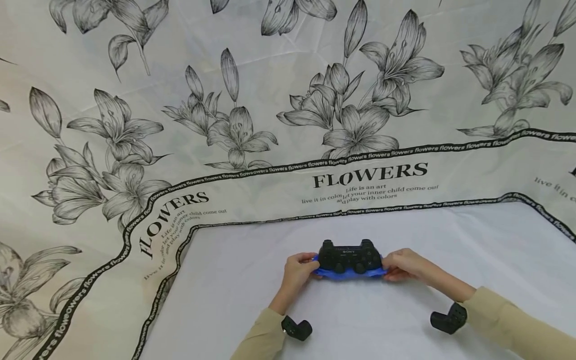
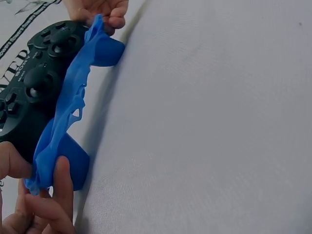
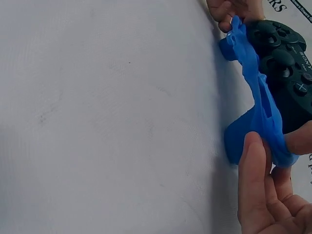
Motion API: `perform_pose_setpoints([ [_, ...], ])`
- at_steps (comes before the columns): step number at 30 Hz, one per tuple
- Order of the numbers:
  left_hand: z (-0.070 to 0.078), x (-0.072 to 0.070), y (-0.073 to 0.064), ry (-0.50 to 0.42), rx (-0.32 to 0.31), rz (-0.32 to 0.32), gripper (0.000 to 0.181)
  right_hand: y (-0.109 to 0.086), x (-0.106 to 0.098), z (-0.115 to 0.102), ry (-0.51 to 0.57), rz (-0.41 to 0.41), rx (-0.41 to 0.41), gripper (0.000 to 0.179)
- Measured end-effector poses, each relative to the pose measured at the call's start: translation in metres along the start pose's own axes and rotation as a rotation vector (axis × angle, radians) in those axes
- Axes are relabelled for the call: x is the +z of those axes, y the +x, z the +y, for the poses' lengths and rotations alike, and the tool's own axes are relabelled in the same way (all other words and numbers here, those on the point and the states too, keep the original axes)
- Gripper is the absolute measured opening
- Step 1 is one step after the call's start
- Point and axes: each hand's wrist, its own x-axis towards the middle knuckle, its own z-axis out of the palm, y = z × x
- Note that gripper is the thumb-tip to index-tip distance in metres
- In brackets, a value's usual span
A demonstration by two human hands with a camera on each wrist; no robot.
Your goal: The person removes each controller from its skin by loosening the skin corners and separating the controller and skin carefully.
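Beige sleeves, both hands pinching blue cover, black controller between them

Desk w/ white cloth on top, plain in ctr., printed b/w border incl. "FLOWERS" text along far & left sides. Black SONY controller w/ thin crumpled blue cover along its near edge is over plain part. Shadow on cloth right beside cover; can't tell if cover's touching cloth or just above.
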Motion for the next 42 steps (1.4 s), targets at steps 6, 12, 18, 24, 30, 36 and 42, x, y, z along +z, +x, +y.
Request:
perform_pose_setpoints([
  [6,-0.003,-0.001,-0.003,-0.041,-0.010,-0.027,0.030,-0.003,0.000,0.002,0.043,-0.012,0.005,0.015],
  [12,-0.003,-0.001,-0.008,-0.046,-0.013,-0.014,0.030,-0.004,0.003,0.006,0.074,0.001,0.015,0.014],
  [18,-0.003,-0.005,-0.008,-0.027,-0.010,-0.001,0.030,-0.001,0.006,0.006,0.089,0.000,0.043,0.010],
  [24,-0.002,-0.006,-0.004,-0.020,-0.028,0.008,0.029,0.001,0.007,0.004,0.074,0.030,0.059,0.008],
  [30,-0.002,-0.004,-0.001,-0.031,-0.034,0.029,0.024,0.007,0.005,0.003,0.081,0.063,0.096,0.011],
  [36,-0.003,0.000,-0.002,-0.036,-0.020,0.032,0.021,0.007,0.001,0.005,0.080,0.097,0.099,0.015],
  [42,0.000,0.000,-0.003,0.009,-0.034,0.017,0.023,0.009,0.000,0.006,0.088,0.119,0.122,0.007],
])
